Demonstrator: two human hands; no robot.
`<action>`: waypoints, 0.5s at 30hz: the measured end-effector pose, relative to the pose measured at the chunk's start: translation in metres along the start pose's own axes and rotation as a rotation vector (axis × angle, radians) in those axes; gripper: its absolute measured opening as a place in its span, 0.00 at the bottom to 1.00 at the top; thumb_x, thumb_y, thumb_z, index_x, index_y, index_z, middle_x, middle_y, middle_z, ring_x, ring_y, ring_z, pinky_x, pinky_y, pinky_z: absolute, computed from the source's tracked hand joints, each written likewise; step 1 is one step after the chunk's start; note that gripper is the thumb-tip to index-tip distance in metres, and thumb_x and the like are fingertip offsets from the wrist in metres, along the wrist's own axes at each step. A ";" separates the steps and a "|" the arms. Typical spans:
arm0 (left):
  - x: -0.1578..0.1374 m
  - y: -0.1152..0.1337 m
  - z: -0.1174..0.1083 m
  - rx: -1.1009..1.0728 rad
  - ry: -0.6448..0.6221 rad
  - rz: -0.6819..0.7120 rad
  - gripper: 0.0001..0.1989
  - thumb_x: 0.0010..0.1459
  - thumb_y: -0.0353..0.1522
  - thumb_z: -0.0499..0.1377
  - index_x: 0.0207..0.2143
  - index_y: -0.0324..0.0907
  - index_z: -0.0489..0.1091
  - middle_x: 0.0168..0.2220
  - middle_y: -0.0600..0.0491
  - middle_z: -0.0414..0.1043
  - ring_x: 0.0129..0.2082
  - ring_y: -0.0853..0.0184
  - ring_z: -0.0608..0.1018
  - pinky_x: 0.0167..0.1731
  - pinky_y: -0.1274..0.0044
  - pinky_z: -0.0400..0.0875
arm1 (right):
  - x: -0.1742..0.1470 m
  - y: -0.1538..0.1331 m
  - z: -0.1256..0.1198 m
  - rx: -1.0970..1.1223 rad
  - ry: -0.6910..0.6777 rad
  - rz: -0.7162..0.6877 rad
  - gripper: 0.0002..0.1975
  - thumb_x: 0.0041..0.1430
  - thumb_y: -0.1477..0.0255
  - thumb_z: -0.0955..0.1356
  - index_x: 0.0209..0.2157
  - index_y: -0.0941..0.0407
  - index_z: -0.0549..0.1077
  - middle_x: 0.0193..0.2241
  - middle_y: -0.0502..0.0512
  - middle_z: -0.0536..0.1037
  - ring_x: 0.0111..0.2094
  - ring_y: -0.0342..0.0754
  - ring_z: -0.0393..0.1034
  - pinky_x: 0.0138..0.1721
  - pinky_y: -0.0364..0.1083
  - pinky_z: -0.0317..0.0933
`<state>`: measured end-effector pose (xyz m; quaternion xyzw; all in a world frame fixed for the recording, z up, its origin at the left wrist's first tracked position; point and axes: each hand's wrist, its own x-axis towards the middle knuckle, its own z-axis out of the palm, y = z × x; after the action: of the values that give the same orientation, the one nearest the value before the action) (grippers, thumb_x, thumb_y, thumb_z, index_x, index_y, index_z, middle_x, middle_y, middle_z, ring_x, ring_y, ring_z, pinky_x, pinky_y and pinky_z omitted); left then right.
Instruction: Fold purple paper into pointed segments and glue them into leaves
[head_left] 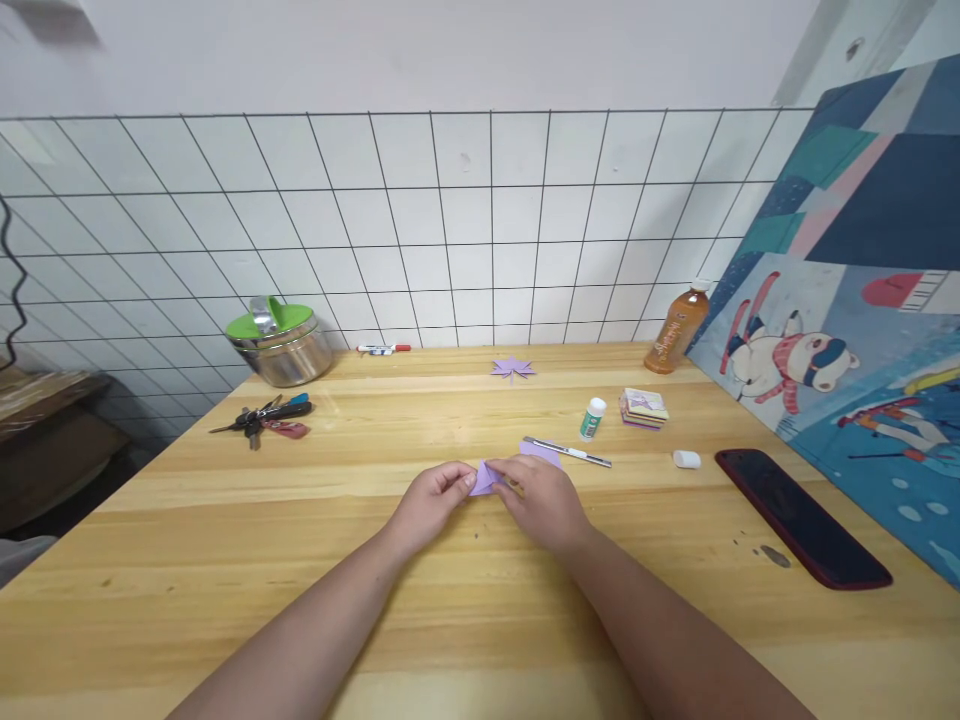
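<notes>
Between my two hands is a small piece of folded purple paper [484, 482], with a triangular shape and crease lines showing. My left hand [435, 505] pinches its left edge between thumb and fingers. On the other side, my right hand [544, 500] has its thumb and fingertips closed on the right part of the paper. Just beyond my right hand lies another purple paper sheet [541, 454], partly covered by that hand. A slim silver and white craft knife [568, 451] rests across this sheet. The glue stick [592, 419] stands upright behind the knife.
Toward the wall lies a purple paper leaf shape [513, 368]. On the right are a paper stack [643, 408], a white cap [686, 459], a phone [802, 517] and a drink bottle [677, 328]. Keys [262, 420], a lidded steel pot [281, 345] and a marker [384, 349] lie left.
</notes>
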<state>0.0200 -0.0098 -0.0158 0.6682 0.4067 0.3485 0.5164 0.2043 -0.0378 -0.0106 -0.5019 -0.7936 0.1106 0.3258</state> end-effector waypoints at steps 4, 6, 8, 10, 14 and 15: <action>-0.002 0.003 0.004 -0.030 -0.013 -0.001 0.15 0.50 0.41 0.58 0.33 0.38 0.70 0.32 0.51 0.72 0.32 0.67 0.72 0.35 0.77 0.65 | 0.000 -0.002 -0.001 -0.033 0.004 0.014 0.14 0.57 0.73 0.62 0.43 0.50 0.73 0.37 0.54 0.78 0.38 0.48 0.70 0.41 0.46 0.60; -0.002 0.002 0.005 -0.045 -0.026 -0.006 0.15 0.49 0.40 0.60 0.34 0.38 0.70 0.34 0.49 0.73 0.34 0.66 0.73 0.37 0.76 0.66 | 0.000 -0.003 -0.002 -0.056 0.007 0.030 0.13 0.57 0.73 0.61 0.40 0.50 0.74 0.35 0.54 0.78 0.38 0.49 0.70 0.40 0.46 0.59; -0.001 0.001 0.005 -0.054 -0.039 -0.019 0.15 0.47 0.39 0.62 0.34 0.38 0.70 0.34 0.49 0.74 0.33 0.66 0.74 0.36 0.76 0.66 | 0.000 -0.003 -0.002 -0.059 0.021 0.063 0.12 0.57 0.73 0.62 0.38 0.50 0.75 0.34 0.53 0.78 0.37 0.49 0.70 0.39 0.46 0.59; -0.001 0.000 0.004 -0.053 -0.033 -0.038 0.14 0.47 0.39 0.62 0.33 0.38 0.70 0.33 0.49 0.74 0.32 0.66 0.73 0.35 0.76 0.66 | 0.000 -0.003 -0.001 0.010 0.042 0.128 0.11 0.57 0.72 0.62 0.38 0.50 0.74 0.32 0.52 0.78 0.34 0.48 0.71 0.36 0.46 0.59; 0.000 0.000 0.001 -0.005 -0.015 -0.052 0.14 0.49 0.40 0.59 0.29 0.37 0.71 0.28 0.51 0.73 0.30 0.67 0.72 0.34 0.76 0.65 | -0.001 -0.001 0.000 0.291 0.092 0.245 0.13 0.58 0.72 0.59 0.45 0.51 0.65 0.24 0.46 0.74 0.23 0.44 0.67 0.26 0.42 0.57; 0.000 -0.001 0.000 -0.003 -0.023 -0.048 0.14 0.50 0.41 0.59 0.28 0.37 0.71 0.28 0.51 0.73 0.30 0.67 0.72 0.35 0.76 0.65 | -0.001 -0.001 0.000 0.328 0.096 0.232 0.12 0.59 0.73 0.58 0.44 0.52 0.65 0.24 0.46 0.73 0.23 0.43 0.66 0.26 0.42 0.57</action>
<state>0.0202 -0.0096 -0.0164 0.6614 0.4163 0.3287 0.5303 0.2033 -0.0390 -0.0105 -0.5350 -0.6853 0.2512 0.4255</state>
